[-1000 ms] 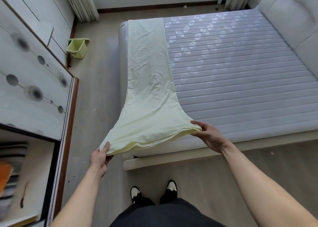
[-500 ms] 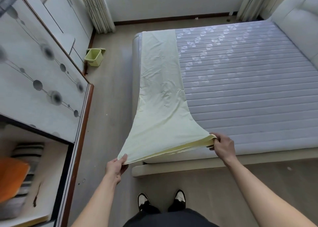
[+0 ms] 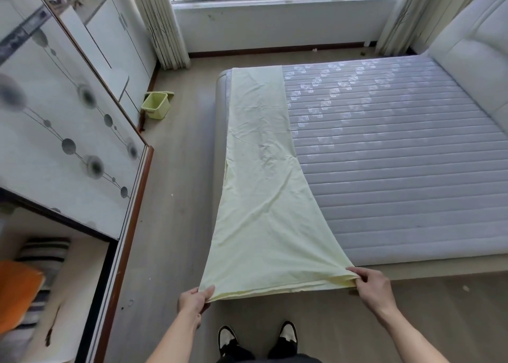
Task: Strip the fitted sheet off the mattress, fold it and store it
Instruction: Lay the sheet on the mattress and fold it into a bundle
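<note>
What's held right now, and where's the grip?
The folded sheet: left hand pinches its near left corner, right hand pinches its near right corner.

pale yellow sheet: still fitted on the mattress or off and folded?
Off and folded: the pale yellow sheet lies as a long layered strip on the bare grey quilted mattress, near corners pinched by both hands.

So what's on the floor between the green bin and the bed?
Nothing: the head view shows only bare wood-look floor between the bin and the bed.
</note>
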